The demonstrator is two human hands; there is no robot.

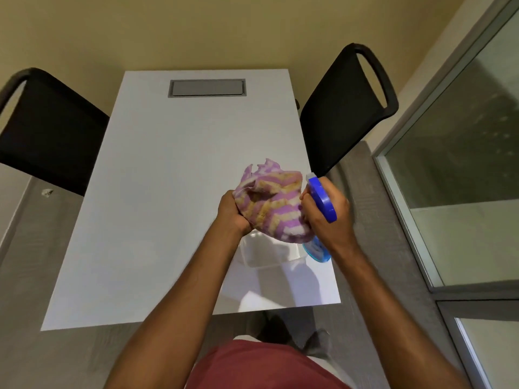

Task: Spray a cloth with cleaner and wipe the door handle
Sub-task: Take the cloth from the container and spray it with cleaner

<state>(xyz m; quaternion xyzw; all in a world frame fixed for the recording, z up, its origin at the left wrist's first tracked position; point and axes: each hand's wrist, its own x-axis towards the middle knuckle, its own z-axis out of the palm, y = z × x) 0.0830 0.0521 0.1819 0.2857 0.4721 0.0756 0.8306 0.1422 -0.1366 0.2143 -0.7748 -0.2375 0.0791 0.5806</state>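
Note:
My left hand (233, 211) grips a bunched cloth (273, 204) with purple, yellow and white zigzag stripes, held above the white table (157, 209). My right hand (328, 213) holds a spray bottle (322, 199) with a blue trigger head right beside the cloth, nozzle pointing toward it. The bottle's clear body with blue liquid (317, 251) shows below my right wrist. No door handle is visible.
A clear plastic container (269, 255) sits on the table under my hands. Two black chairs (47, 133) (339, 113) stand at the table's left and right sides. A grey hatch (207, 87) is set into the far end. A glass partition (460, 164) runs along the right.

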